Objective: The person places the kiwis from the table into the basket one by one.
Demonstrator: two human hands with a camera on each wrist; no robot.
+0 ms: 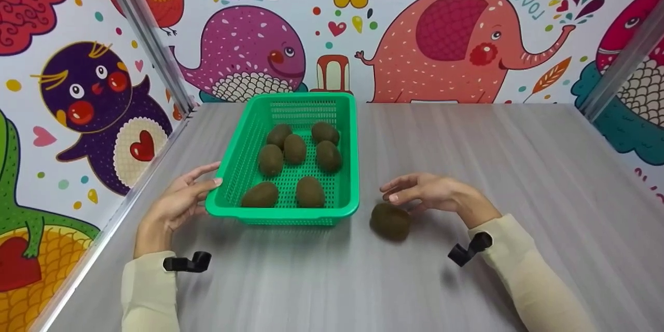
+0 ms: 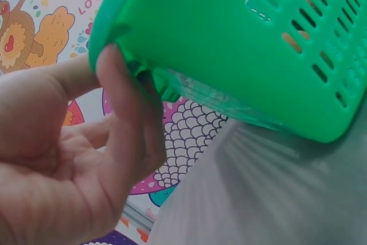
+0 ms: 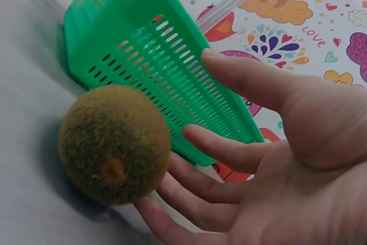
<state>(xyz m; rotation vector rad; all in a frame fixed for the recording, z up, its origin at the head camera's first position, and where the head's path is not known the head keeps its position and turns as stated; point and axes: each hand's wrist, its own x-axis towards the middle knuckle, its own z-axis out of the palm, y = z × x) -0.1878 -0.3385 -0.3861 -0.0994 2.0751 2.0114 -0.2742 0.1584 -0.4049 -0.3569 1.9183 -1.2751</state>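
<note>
A green plastic basket (image 1: pixel 280 212) stands left of the middle of the table, several brown kiwis (image 1: pixel 310 192) lying apart or side by side in it. At its near left corner, my left hand (image 1: pixel 179 202) grips the rim (image 2: pixel 109 21), thumb and fingers on either side of it. One more kiwi (image 1: pixel 390 222) lies on the table to the right of the basket. Beside it is my right hand (image 1: pixel 430 192), fingers loosely extended and thumb spread away. In the right wrist view the lower fingertips are right at the side of that kiwi (image 3: pixel 114 144), with none of them wrapped round it.
The grey wood-grain table (image 1: pixel 467 150) is bordered by patterned walls (image 1: pixel 342 21) at the back and sides. Metal corner posts (image 1: pixel 150 31) rise at the back left and right. A black wrist mount (image 1: pixel 469 249) sits on each sleeve.
</note>
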